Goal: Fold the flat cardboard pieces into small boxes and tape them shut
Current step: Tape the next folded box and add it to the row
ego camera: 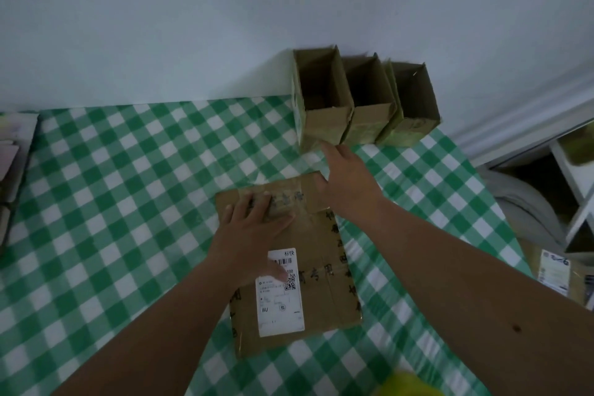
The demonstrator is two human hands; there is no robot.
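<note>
Cardboard piece (289,267) lies flat at centre of green-checked tablecloth (112,186), shipping label up; left hand (254,228) presses it with fingers spread, grasping nothing; right hand (347,177), fingers relaxed and empty, hovers over far flap near three open-topped boxes (363,100) against wall. Sheet looks light, stiff, old tape possibly slick: best taken by flap edges, along creases

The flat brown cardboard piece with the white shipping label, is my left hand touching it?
Touching. The head view shows the left hand lying palm-down with spread fingers on the flat brown cardboard piece, partly covering its white shipping label.
</note>
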